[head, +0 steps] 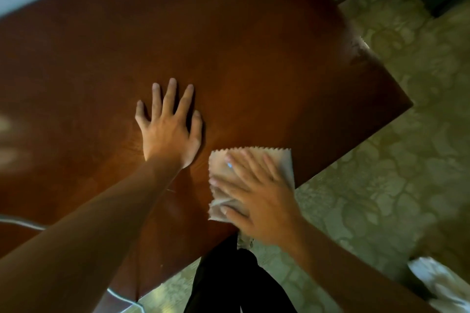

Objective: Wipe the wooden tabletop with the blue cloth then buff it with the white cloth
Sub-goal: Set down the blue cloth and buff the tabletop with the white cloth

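A dark reddish-brown wooden tabletop (229, 46) fills most of the head view. My left hand (167, 124) lies flat on the wood near the middle, fingers spread and straight. A white cloth (277, 160) with zigzag-cut edges sits by the table's near right edge. My right hand (254, 193) presses flat on top of it with fingers extended and slightly blurred. No blue cloth shows in this view.
Patterned greenish flooring (394, 160) runs along the table's right and near sides. My dark trouser leg (229, 279) stands below the near edge. A white crumpled object (437, 279) lies at the lower right. A pale cable (23, 223) crosses the table's left side.
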The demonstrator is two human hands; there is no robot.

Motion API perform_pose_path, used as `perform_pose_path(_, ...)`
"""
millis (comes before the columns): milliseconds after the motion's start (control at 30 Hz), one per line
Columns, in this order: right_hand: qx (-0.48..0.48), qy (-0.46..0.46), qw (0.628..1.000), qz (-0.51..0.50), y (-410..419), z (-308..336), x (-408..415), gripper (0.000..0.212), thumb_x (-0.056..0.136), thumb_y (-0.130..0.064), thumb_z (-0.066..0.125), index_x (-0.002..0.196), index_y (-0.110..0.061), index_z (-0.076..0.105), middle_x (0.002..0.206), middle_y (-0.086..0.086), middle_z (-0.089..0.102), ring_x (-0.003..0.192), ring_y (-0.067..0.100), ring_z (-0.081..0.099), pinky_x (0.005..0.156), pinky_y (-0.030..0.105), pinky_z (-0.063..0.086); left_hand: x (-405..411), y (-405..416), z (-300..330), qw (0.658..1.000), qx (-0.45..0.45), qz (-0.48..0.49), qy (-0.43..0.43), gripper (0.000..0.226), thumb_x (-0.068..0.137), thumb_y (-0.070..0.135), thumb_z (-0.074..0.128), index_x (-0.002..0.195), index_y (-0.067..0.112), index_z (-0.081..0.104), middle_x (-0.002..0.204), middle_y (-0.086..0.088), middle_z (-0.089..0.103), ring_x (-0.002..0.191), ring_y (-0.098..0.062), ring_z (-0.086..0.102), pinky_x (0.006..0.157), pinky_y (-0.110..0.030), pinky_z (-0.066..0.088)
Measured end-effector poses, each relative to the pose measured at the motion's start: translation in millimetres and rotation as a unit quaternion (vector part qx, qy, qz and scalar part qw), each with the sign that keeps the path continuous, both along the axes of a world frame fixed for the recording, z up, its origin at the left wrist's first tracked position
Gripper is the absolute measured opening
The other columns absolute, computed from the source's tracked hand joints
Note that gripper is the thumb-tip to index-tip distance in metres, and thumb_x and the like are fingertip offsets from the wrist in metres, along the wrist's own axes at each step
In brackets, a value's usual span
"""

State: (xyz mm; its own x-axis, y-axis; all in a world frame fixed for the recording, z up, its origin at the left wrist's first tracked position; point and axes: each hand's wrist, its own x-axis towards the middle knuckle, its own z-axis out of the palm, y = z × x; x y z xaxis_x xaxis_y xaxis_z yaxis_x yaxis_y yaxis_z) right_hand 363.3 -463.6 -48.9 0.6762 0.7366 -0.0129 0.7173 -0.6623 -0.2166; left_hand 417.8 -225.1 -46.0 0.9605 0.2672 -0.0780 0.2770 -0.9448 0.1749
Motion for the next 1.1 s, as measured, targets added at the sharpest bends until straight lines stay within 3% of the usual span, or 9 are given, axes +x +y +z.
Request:
perform_pose_path(67,-0.03,0.009,0.998,-0.049,-12,3,40,0.059,0.1,-0.068,0.031,0.155,-0.048,0.026,0.169,0.001,0.025,0.156,0.03,0.02,0.125,0.053,0.015,1,0,1,1.0,-0.004,0.002,0.005,0.059,0.103,0.055,0.014,0.159,0.035,0.015,0.169,0.0,0.01,0.156,-0.025,-0.005,0.121,-0.059,0.0)
perform_pose_path(133,-0.071,0.016,0.991,-0.112,-20,7,80,0.06,0.1,-0.07,0.019,0.156,-0.048,0.018,0.171,0.001,0.017,0.158,0.03,0.011,0.126,0.055,0.012,1,0,2,1.0,-0.011,0.006,0.004,0.06,0.104,0.055,0.015,0.159,0.035,0.016,0.169,0.0,0.01,0.156,-0.025,-0.005,0.121,-0.059,-0.001)
perform_pose_path(233,-0.098,-0.011,0.983,-0.152,-9,10,111,0.061,0.099,-0.065,0.022,0.157,-0.044,0.023,0.171,0.003,0.019,0.157,0.032,0.013,0.126,0.056,0.012,0,-3,3,1.0,-0.008,0.008,-0.001,0.059,0.104,0.054,0.017,0.159,0.033,0.019,0.169,-0.001,0.012,0.156,-0.026,-0.004,0.122,-0.059,0.002)
perform_pose_path(333,-0.067,-0.005,0.991,-0.115,10,9,98,0.059,0.101,-0.061,0.029,0.157,-0.043,0.029,0.169,0.004,0.025,0.157,0.035,0.015,0.125,0.059,0.014,0,-2,2,1.0,-0.008,0.01,0.002,0.059,0.104,0.052,0.02,0.159,0.032,0.02,0.169,-0.001,0.014,0.156,-0.028,-0.002,0.121,-0.06,0.004)
perform_pose_path(500,0.016,-0.001,0.999,0.05,6,4,47,0.053,0.101,-0.055,0.048,0.153,-0.041,0.044,0.168,0.001,0.028,0.158,0.03,0.015,0.124,0.06,0.019,-1,-3,1,1.0,-0.011,0.007,-0.009,0.057,0.104,0.049,0.025,0.158,0.03,0.025,0.168,-0.004,0.018,0.156,-0.029,0.002,0.12,-0.062,0.008)
perform_pose_path(633,-0.02,-0.005,0.993,0.114,-6,5,72,0.055,0.102,-0.058,0.046,0.154,-0.041,0.042,0.169,0.002,0.024,0.158,0.028,0.015,0.124,0.058,0.02,-2,-3,0,1.0,-0.006,0.003,-0.01,0.057,0.105,0.049,0.026,0.159,0.029,0.025,0.168,-0.005,0.018,0.156,-0.03,0.002,0.12,-0.062,0.008)
perform_pose_path(867,-0.08,-0.021,0.997,-0.008,37,10,181,0.061,0.1,-0.063,0.031,0.158,-0.041,0.03,0.17,0.006,0.023,0.158,0.033,0.015,0.123,0.058,0.018,-2,-3,0,1.0,-0.003,-0.007,-0.021,0.058,0.104,0.048,0.028,0.158,0.027,0.028,0.167,-0.007,0.019,0.156,-0.033,0.004,0.12,-0.061,0.005)
perform_pose_path(1100,-0.092,-0.015,0.996,-0.006,68,10,205,0.061,0.102,-0.062,0.027,0.159,-0.04,0.026,0.171,0.004,0.018,0.159,0.032,0.008,0.126,0.056,0.01,-3,-4,-2,0.999,0.009,-0.017,-0.037,0.058,0.103,0.047,0.032,0.157,0.026,0.031,0.166,-0.008,0.023,0.155,-0.034,0.009,0.121,-0.061,0.007)
